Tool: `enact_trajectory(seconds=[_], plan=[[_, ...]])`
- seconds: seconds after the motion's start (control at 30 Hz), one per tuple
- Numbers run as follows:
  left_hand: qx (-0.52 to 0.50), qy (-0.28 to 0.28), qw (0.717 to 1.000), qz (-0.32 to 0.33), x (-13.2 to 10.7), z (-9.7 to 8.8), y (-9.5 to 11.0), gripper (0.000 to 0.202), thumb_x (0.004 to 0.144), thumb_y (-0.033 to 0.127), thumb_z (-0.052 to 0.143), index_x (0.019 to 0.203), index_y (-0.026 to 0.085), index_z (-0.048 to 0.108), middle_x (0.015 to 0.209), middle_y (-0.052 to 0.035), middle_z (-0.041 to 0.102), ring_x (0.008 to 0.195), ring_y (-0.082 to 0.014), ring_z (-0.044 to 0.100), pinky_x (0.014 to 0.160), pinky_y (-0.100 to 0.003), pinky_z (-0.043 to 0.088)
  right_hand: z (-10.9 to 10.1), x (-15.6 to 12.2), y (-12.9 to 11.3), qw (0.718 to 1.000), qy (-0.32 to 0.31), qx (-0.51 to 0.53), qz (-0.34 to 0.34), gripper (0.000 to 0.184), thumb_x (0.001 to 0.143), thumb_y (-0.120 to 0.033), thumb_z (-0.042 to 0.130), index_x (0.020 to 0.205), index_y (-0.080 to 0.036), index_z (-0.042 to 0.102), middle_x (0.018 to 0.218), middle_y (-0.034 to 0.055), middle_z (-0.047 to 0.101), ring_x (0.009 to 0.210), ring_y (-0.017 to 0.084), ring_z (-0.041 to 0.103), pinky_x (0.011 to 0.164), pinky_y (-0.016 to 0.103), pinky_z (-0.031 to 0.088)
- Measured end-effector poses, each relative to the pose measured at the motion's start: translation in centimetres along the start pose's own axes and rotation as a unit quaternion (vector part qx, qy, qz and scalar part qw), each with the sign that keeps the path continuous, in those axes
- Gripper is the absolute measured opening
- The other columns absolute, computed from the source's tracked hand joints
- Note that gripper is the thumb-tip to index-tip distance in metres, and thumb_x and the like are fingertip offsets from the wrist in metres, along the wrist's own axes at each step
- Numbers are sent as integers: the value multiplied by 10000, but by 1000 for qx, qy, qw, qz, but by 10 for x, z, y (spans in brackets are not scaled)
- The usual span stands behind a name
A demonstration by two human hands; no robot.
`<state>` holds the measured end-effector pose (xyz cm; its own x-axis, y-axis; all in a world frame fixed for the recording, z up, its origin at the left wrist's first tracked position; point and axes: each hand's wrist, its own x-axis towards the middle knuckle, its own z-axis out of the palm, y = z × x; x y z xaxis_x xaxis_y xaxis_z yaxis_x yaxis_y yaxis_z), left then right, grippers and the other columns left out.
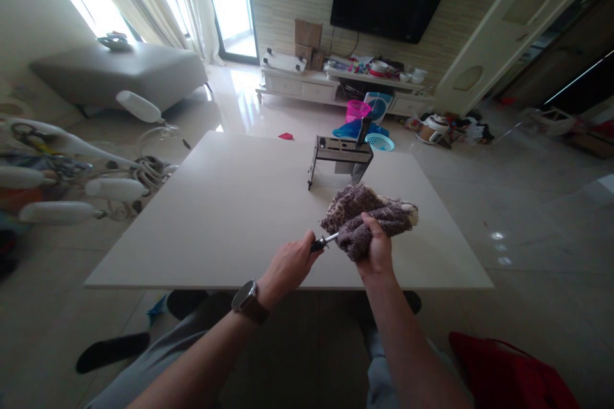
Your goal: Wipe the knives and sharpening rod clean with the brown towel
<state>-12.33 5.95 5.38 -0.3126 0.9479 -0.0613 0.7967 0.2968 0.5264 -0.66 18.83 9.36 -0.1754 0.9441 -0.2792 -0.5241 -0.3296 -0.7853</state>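
Note:
My left hand (289, 264), with a watch on its wrist, is closed around the dark handle of a knife (322, 242). The knife's metal part runs into a fuzzy brown cloth (364, 214), which hides the blade. My right hand (375, 249) is closed on that cloth, bunching it around the blade, just above the near part of a pale square table (230, 211). A dark knife rack (339, 156) with one black handle sticking up stands at the table's far side, beyond the cloth.
A white chandelier-like lamp fixture (86, 172) lies at the table's left edge. A red bag (503, 370) sits on the floor at lower right. Past the table are plastic baskets (369, 124), a low TV cabinet (336, 83) and a grey sofa (119, 70).

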Motion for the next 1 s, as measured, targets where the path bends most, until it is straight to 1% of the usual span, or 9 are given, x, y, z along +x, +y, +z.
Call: enact_trajectory(seconds=[0.13, 0.27, 0.37, 0.47, 0.57, 0.67, 0.83, 0.93, 1.0], plan=[[-47, 18, 999, 16, 0, 3, -1, 172, 1043, 369, 478, 1145, 232, 497, 955, -72, 761, 860, -265, 735, 633, -308, 369, 8, -14, 13, 1000, -11, -8, 19, 375, 625, -203, 849, 955, -175, 672, 874, -5, 752, 788, 159, 713, 711, 278, 612], [-49, 32, 998, 17, 1, 3, 1, 192, 1043, 368, 479, 1180, 237, 505, 1006, -76, 765, 892, -261, 736, 647, -303, 375, 8, -11, 11, 999, -10, -3, 35, 391, 627, -197, 841, 977, -170, 668, 899, 8, 762, 824, 174, 724, 748, 302, 619], [-33, 25, 999, 11, 1, 0, 5, 182, 1038, 388, 486, 1131, 238, 532, 928, -61, 757, 834, -249, 722, 626, -303, 343, 4, -1, 0, 999, -9, 8, 39, 382, 635, -200, 836, 975, -178, 662, 921, 7, 765, 832, 172, 727, 737, 302, 623], [-25, 19, 999, 14, 0, -5, 8, 210, 1034, 432, 473, 1035, 235, 547, 820, -41, 723, 750, -230, 685, 596, -307, 300, -3, 13, -12, 999, -1, 14, 39, 338, 656, -190, 818, 957, -192, 663, 917, -5, 762, 779, 147, 713, 679, 278, 621], [-35, 22, 999, 32, -1, -9, 8, 273, 1070, 413, 365, 995, 236, 559, 789, -32, 702, 698, -210, 647, 595, -317, 285, -12, 24, -19, 999, 8, 26, 41, 297, 677, -181, 797, 944, -191, 666, 886, -17, 752, 736, 135, 707, 644, 262, 619], [-30, 22, 999, 39, 0, -10, 6, 343, 1086, 380, 305, 947, 237, 584, 796, -40, 703, 707, -207, 640, 605, -326, 284, -19, 30, -20, 999, 1, 22, 41, 287, 689, -200, 802, 937, -192, 658, 891, -17, 751, 748, 140, 716, 647, 263, 624], [-29, 29, 999, 24, 2, -11, 2, 200, 1051, 348, 438, 1003, 235, 595, 860, -45, 725, 751, -216, 657, 618, -316, 313, -18, 27, -11, 999, -3, 11, 40, 318, 674, -213, 830, 932, -195, 645, 889, -26, 743, 784, 143, 723, 686, 271, 632], [-59, 48, 997, 34, 0, -11, 3, 127, 1010, 354, 537, 999, 233, 573, 952, -50, 734, 818, -219, 671, 655, -309, 367, -11, 17, 2, 999, -10, 3, 48, 334, 670, -232, 837, 937, -195, 640, 888, -23, 743, 807, 161, 732, 716, 302, 640], [-86, 62, 993, 43, 0, -10, 3, 118, 989, 345, 576, 1027, 235, 565, 1022, -57, 731, 870, -219, 678, 692, -306, 407, -6, 9, 12, 998, -23, -1, 55, 344, 670, -248, 839, 941, -192, 634, 897, -15, 748, 814, 169, 737, 722, 310, 638]])
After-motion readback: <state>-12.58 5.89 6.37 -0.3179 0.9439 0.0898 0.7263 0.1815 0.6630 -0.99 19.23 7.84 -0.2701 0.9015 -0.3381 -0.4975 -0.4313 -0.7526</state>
